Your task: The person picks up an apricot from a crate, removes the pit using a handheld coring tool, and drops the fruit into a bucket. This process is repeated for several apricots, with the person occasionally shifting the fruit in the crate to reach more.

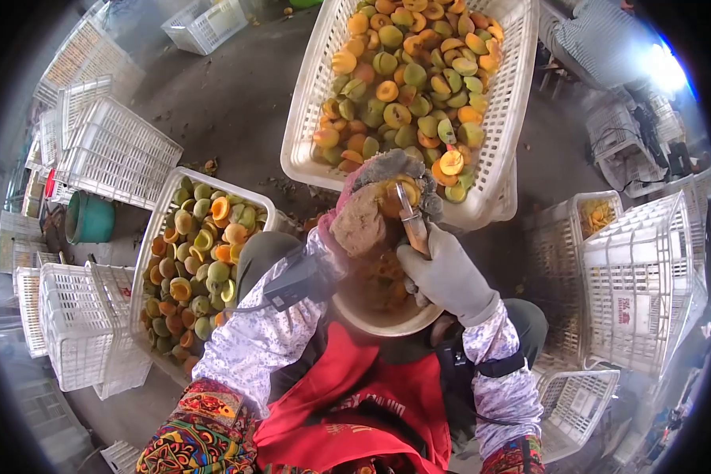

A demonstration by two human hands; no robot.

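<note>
And here, over the far side of the bowl [378, 327], a yellow-green fruit [390, 199] is held by the gloved left hand [363, 213], its fingers closed around it. The knife [415, 231] is gripped in the gloved right hand [448, 271], fingers clamped on the wooden handle, and the blade is angled up and left against the fruit. Below, orange pieces [387, 272] can be seen inside the bowl, set between the knees.

On the far side, a large white crate [299, 130] is heaped with cut fruit, green and orange. To the left, another mound of halves is held by a second crate [265, 207]. Stacked white crates [636, 296] are seen at right, and a green bucket [89, 217] at far left.
</note>
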